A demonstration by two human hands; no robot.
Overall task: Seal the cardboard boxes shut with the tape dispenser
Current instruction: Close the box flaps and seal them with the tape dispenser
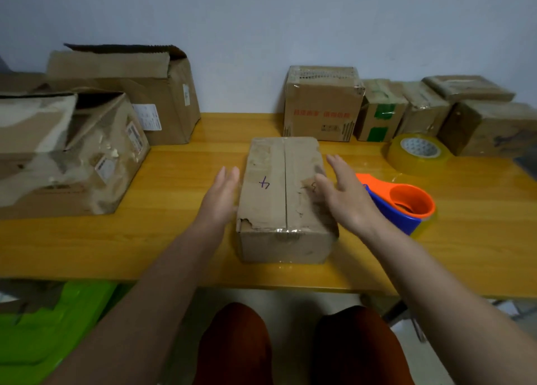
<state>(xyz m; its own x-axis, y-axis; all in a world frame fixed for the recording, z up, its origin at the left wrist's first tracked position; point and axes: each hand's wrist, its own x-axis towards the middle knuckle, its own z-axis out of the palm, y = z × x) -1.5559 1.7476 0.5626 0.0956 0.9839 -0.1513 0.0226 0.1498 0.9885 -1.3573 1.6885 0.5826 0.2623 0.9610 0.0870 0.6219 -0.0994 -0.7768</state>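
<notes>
The box (286, 198) lies mid-tabletop (174, 239), flaps closed, between flat, empty left hand (222, 194) and right hand (341, 194); dispenser (402, 206) just right. Best square the flaps flush before taping the seam

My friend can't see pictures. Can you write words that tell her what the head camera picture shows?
A person's left hand and right hand reach with straight fingers to either side of a small cardboard box on a yellow wooden table. An orange and blue tape dispenser and a tape roll lie to its right, with more boxes behind.
</notes>
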